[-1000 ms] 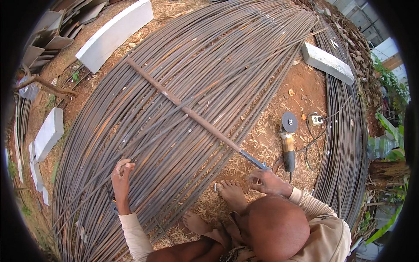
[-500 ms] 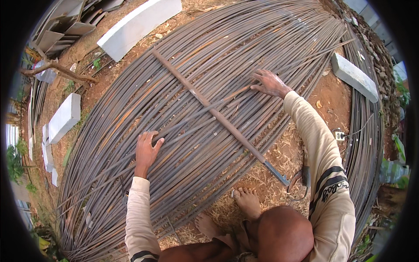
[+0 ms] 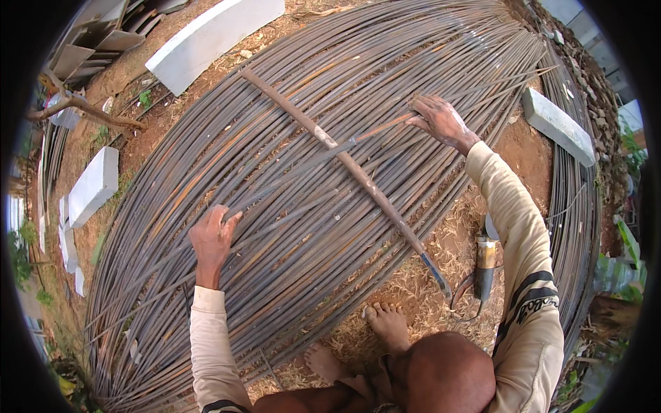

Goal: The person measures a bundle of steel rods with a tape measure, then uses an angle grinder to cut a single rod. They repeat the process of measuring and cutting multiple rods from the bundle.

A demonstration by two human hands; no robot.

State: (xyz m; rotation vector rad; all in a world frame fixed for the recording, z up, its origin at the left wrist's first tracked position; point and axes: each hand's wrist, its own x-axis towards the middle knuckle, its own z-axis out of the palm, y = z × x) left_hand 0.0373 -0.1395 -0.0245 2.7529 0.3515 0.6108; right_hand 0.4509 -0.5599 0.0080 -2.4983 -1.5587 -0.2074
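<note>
The person crouches with a bent knee [image 3: 451,375] and bare feet [image 3: 387,325] at the near edge of a broad spread of steel rods [image 3: 289,289], both arms stretched out over it. The right hand [image 3: 444,122] is out at the far side, its fingers curled round a rust-orange rod [image 3: 382,127]. That rod slants down toward the left, crossing over a thick brown bar [image 3: 372,187] laid across the spread, and its blurred length runs to the left hand [image 3: 212,241]. There the fingers are bent, with the thumb a little apart; I cannot tell whether they close on the rod. An angle grinder [image 3: 486,258] lies on the straw-strewn soil beside the right sleeve [image 3: 513,206], which hides part of it. A pale block [image 3: 559,127] rests beyond the right hand, and a long white slab [image 3: 213,41] lies at the upper left.
</note>
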